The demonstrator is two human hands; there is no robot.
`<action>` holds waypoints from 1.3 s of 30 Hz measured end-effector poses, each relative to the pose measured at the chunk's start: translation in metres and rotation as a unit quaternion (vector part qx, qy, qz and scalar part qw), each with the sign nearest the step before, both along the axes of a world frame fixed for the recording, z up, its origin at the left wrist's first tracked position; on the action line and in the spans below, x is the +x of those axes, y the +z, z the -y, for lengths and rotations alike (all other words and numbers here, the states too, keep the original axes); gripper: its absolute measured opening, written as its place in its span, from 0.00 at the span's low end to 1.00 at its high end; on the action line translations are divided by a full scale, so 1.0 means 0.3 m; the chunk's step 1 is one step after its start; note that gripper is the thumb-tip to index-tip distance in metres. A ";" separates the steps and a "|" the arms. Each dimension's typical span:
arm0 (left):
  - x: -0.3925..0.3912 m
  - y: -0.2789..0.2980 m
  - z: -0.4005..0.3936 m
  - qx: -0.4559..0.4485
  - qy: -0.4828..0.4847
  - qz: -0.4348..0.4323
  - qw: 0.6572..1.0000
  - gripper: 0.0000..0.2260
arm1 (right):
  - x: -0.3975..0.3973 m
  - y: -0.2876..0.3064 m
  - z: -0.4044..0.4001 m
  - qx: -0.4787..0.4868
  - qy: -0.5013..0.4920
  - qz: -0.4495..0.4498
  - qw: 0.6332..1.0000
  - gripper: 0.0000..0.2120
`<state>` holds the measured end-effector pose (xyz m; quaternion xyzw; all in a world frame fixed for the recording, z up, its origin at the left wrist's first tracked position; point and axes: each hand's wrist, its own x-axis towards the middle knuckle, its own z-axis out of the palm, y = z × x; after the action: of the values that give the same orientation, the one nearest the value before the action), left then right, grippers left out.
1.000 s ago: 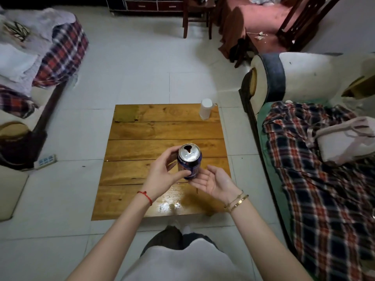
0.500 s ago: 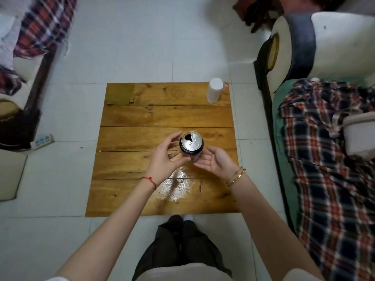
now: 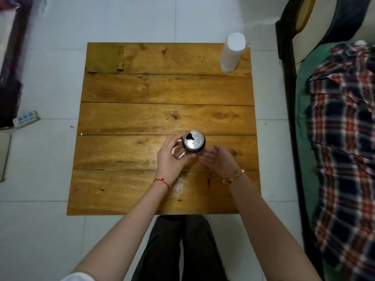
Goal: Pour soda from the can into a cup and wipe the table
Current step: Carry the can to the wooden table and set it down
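Note:
An opened dark soda can [image 3: 193, 142] stands upright over the wooden table [image 3: 142, 118], seen from above with its silver top and open mouth. My left hand [image 3: 172, 157] is wrapped around its left side, thumb and fingers on the can. Just right of the can, my right hand [image 3: 218, 159] is held open with fingers apart, close to it but not gripping. A white cup [image 3: 232, 51] stands upside down at the table's far right corner. A wet patch [image 3: 180, 183] glistens on the near plank between my wrists.
A sofa with a plaid blanket [image 3: 345, 138] runs along the right. Dark furniture [image 3: 12, 67] and a power strip [image 3: 26, 118] lie on the tiled floor to the left. My legs [image 3: 182, 250] are at the table's near edge.
The view has tilted down and moved over the table. The can has stayed in my left hand, and my right hand has come slightly off its side.

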<state>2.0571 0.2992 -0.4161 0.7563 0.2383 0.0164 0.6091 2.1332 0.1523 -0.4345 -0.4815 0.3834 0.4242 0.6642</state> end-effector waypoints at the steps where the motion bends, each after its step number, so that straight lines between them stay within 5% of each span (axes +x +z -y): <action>1: -0.003 -0.028 0.007 -0.001 0.009 -0.001 1.000 0.27 | -0.013 -0.026 0.003 -0.010 -0.004 0.007 1.000 0.21; 15: 0.018 -0.191 0.071 0.029 0.041 -0.021 0.999 0.28 | -0.059 -0.146 -0.038 -0.099 -0.057 0.064 0.991 0.12; 24: 0.005 -0.220 0.074 0.061 -0.005 -0.036 0.997 0.30 | -0.107 -0.180 -0.027 -0.181 0.075 0.200 0.960 0.16; 27: -0.031 -0.212 0.046 0.085 -0.044 -0.082 0.992 0.37 | -0.134 -0.140 -0.004 -0.231 0.198 0.246 0.920 0.18; 33: -0.127 -0.145 -0.055 0.223 -0.168 -0.133 0.951 0.35 | -0.149 -0.032 0.049 -0.307 0.436 0.326 0.781 0.25; 39: -0.200 -0.001 -0.127 0.287 -0.216 -0.131 0.924 0.32 | -0.183 0.109 0.072 -0.350 0.525 0.375 0.679 0.25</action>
<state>1.9970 0.3372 -0.4163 0.9273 0.1326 -0.1470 0.3176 2.0782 0.1308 -0.4019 -0.9198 -0.0929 0.3222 0.2037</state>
